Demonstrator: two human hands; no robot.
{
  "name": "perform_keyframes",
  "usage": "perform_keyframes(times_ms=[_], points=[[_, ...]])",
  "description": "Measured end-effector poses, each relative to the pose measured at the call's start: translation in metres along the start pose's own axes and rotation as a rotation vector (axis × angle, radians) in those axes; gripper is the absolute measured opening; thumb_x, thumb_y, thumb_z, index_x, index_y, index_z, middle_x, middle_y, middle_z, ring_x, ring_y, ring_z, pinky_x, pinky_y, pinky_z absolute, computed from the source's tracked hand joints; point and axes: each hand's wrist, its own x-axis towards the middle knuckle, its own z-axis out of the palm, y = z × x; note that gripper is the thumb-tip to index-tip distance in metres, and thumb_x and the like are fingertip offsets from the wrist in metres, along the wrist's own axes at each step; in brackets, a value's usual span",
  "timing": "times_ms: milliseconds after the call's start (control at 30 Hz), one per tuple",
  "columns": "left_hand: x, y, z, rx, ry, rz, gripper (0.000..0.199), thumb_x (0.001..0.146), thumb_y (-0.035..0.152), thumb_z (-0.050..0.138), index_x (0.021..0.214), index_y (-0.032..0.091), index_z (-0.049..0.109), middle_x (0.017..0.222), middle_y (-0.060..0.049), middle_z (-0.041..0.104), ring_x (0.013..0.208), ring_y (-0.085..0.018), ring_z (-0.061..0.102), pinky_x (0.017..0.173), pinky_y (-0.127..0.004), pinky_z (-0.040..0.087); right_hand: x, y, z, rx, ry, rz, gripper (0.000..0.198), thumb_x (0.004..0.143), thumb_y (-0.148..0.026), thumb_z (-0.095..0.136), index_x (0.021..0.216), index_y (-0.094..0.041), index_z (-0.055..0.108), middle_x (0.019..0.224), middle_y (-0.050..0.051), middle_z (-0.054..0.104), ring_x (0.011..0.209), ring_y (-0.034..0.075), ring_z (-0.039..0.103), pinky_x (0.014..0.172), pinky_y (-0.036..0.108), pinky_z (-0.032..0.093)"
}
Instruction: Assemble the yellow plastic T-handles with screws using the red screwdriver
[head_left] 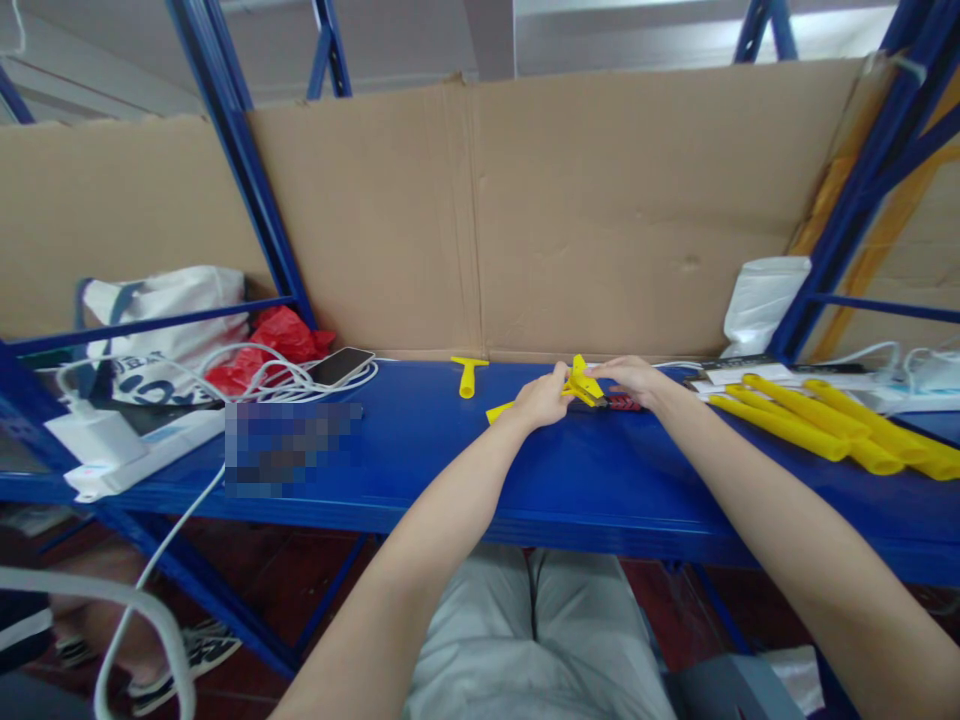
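My left hand (541, 398) is closed round the handle of a yellow T-shaped tool (583, 384), whose wide head sticks out to the right of my fingers. The handle's end shows left of the hand. My right hand (636, 378) is closed beside that head, fingertips bent together; what they grip is too small to make out. Under the right hand lies a red and black object (624, 403), partly hidden. Another yellow T-shaped tool (467, 380) rests on the blue shelf top (420, 440), left of my hands.
Several yellow tubes (840, 425) lie at the right. On the left are a phone (343, 367), white cables, a power strip (154, 455), a red bag (277, 340) and a cloth bag (169, 310). Cardboard (600, 210) stands behind. A person's shoe (191, 655) shows lower left.
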Motion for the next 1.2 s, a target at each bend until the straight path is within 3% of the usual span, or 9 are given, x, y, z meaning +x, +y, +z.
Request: perform_keyframes(times_ms=[333,667,900,1100,1200], points=[[-0.002,0.003,-0.002,0.004,0.002,0.015,0.028,0.086,0.028,0.043,0.111,0.020,0.035,0.111,-0.008,0.059,0.103,-0.020,0.057,0.076,-0.028,0.044,-0.006,-0.005,0.003,-0.071,0.010,-0.011,0.028,0.054,-0.038,0.073,0.065,-0.014,0.062,0.099,0.010,0.066,0.096,0.020,0.056,0.071,0.026,0.041],[0.000,-0.002,0.001,0.025,0.060,0.107,0.026,0.085,0.025,0.042,0.111,0.023,0.037,0.116,-0.006,0.057,0.105,-0.021,0.055,0.082,-0.031,0.044,-0.008,-0.004,0.004,-0.110,0.016,-0.099,0.038,0.045,-0.046,0.075,0.052,-0.016,0.053,0.073,0.005,0.065,0.073,0.015,0.054,0.062,0.024,0.038],[0.002,-0.005,0.004,-0.002,0.064,0.138,0.030,0.084,0.023,0.043,0.114,0.024,0.040,0.115,-0.005,0.057,0.106,-0.021,0.054,0.084,-0.033,0.044,-0.007,-0.002,0.005,-0.103,0.024,-0.133,0.035,0.043,-0.040,0.076,0.049,-0.016,0.051,0.053,-0.002,0.054,0.056,0.008,0.044,0.055,0.022,0.035],[0.003,-0.006,0.004,-0.007,0.059,0.099,0.031,0.083,0.023,0.044,0.114,0.025,0.041,0.112,-0.005,0.059,0.103,-0.021,0.055,0.083,-0.032,0.044,0.001,0.002,-0.001,-0.153,0.063,-0.220,0.023,0.054,-0.032,0.071,0.054,-0.015,0.055,0.054,-0.002,0.055,0.055,0.009,0.047,0.056,0.022,0.038],[0.003,-0.006,0.003,0.000,0.062,0.081,0.030,0.083,0.024,0.044,0.113,0.024,0.043,0.111,-0.006,0.059,0.102,-0.022,0.056,0.082,-0.032,0.044,0.007,0.005,-0.013,-0.341,0.119,-0.274,0.017,0.063,-0.031,0.064,0.059,-0.015,0.059,0.060,0.001,0.060,0.059,0.011,0.052,0.056,0.022,0.040]])
